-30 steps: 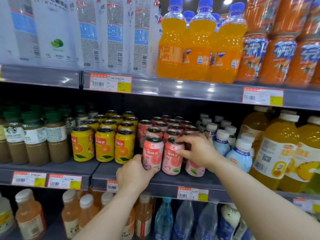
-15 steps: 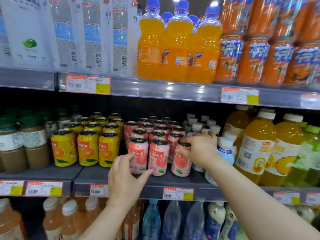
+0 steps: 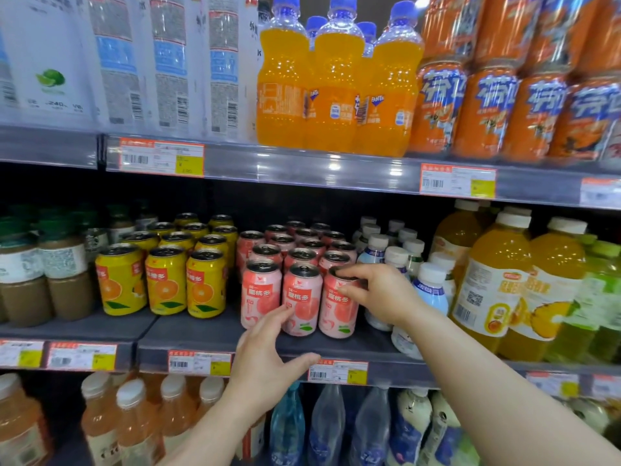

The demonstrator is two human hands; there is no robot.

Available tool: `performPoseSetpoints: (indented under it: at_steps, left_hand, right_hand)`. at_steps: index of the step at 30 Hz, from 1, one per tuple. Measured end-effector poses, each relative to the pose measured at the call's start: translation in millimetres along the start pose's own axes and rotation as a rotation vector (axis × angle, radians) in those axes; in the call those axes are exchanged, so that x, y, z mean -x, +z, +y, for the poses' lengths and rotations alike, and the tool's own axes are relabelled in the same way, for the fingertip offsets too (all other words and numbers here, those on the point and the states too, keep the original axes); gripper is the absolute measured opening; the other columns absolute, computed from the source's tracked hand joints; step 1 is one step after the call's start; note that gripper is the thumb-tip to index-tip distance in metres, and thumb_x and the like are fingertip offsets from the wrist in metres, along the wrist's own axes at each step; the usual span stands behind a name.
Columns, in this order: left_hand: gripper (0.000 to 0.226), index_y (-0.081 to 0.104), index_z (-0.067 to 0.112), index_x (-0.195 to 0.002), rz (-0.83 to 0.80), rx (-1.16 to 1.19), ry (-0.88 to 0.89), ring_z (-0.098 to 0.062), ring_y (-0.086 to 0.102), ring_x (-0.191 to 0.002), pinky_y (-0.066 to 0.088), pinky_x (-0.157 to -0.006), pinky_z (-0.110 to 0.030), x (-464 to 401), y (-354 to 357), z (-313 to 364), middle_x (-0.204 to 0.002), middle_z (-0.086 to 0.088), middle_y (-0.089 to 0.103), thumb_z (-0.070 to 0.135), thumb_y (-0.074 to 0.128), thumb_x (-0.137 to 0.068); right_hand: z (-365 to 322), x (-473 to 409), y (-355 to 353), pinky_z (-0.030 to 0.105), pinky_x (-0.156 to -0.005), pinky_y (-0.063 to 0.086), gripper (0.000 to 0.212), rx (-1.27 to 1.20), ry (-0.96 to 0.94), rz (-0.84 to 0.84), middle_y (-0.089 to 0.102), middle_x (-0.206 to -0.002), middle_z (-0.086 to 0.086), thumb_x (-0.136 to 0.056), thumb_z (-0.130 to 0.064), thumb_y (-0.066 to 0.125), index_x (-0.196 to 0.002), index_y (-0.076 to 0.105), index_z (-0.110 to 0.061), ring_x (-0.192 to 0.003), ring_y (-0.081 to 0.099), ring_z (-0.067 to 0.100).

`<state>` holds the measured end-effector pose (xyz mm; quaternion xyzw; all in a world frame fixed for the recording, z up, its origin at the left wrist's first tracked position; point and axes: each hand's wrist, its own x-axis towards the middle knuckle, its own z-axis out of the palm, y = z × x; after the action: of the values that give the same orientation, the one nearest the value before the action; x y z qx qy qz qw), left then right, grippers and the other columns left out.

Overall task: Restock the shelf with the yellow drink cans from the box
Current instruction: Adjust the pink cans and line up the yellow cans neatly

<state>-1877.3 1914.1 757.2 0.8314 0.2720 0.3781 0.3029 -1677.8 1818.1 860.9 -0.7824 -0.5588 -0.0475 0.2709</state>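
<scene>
Several yellow drink cans with orange pictures stand in rows on the middle shelf, left of centre. Right of them stand rows of pink peach cans. My right hand grips the top rim of the front right pink can. My left hand hovers in front of the shelf edge with fingers spread, its fingertips just touching the front pink cans. It holds nothing. The box is out of view.
Brown coffee bottles stand left of the yellow cans; white-capped bottles and large juice bottles crowd the right. Orange soda bottles fill the shelf above; tea and water bottles fill the one below.
My left hand let go of the front left pink can and drew back toward the shelf edge. My right hand stays on the front right pink can, which now stands upright in line.
</scene>
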Motion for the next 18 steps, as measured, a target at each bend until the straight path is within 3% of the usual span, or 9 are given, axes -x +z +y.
performPoseSetpoints:
  at_steps: [3, 5, 10, 13, 18]
  left_hand:
    - [0.06, 0.056, 0.033, -0.121, 0.267, -0.014, 0.019, -0.011, 0.053, -0.11, 0.048, -0.095, -0.043, 0, -10, -3, -0.118, 0.016, 0.055, 0.058, 0.072, -0.069]
    - [0.063, 0.055, 0.024, -0.123, 0.408, -0.087, -0.065, -0.016, 0.055, -0.11, 0.047, -0.095, -0.046, -7, -20, -5, -0.12, 0.006, 0.057, 0.05, 0.077, -0.07]
    - [0.096, 0.033, 0.025, -0.141, 0.252, -0.147, -0.339, -0.024, 0.056, -0.12, 0.045, -0.099, -0.046, -29, -33, -12, -0.134, 0.002, 0.057, 0.062, 0.077, -0.064]
    - [0.092, 0.031, 0.026, -0.14, 0.232, -0.178, -0.369, -0.024, 0.059, -0.114, 0.046, -0.097, -0.045, -35, -31, -20, -0.124, 0.007, 0.064, 0.058, 0.077, -0.067]
    - [0.08, 0.034, 0.029, -0.138, 0.245, -0.154, -0.373, -0.021, 0.059, -0.114, 0.048, -0.096, -0.046, -39, -30, -33, -0.119, 0.011, 0.067, 0.051, 0.075, -0.073]
  right_hand:
    - [-2, 0, 1, 0.026, -0.096, 0.045, 0.039, 0.005, -0.027, 0.055, 0.062, -0.127, -0.008, -0.086, -0.037, 0.068, -0.124, 0.063, -0.029, -0.116, 0.057, 0.011]
    - [-6, -3, 4, 0.032, -0.1, 0.042, 0.043, 0.059, -0.082, 0.14, 0.062, -0.127, -0.006, -0.082, -0.041, 0.07, -0.123, 0.063, -0.03, -0.118, 0.054, 0.017]
    - [-26, -15, 19, 0.04, -0.109, 0.028, 0.06, 0.211, -0.128, 0.098, 0.052, -0.139, -0.007, -0.08, -0.054, 0.065, -0.135, 0.049, -0.036, -0.13, 0.038, 0.023]
    - [-30, -16, 25, 0.039, -0.112, 0.014, 0.06, 0.255, -0.105, 0.071, 0.044, -0.146, -0.009, -0.081, -0.055, 0.064, -0.136, 0.048, -0.038, -0.137, 0.027, 0.022]
    - [-31, -15, 29, 0.039, -0.113, 0.008, 0.052, 0.233, -0.096, 0.121, 0.052, -0.137, -0.012, -0.081, -0.055, 0.064, -0.128, 0.055, -0.037, -0.136, 0.029, 0.017]
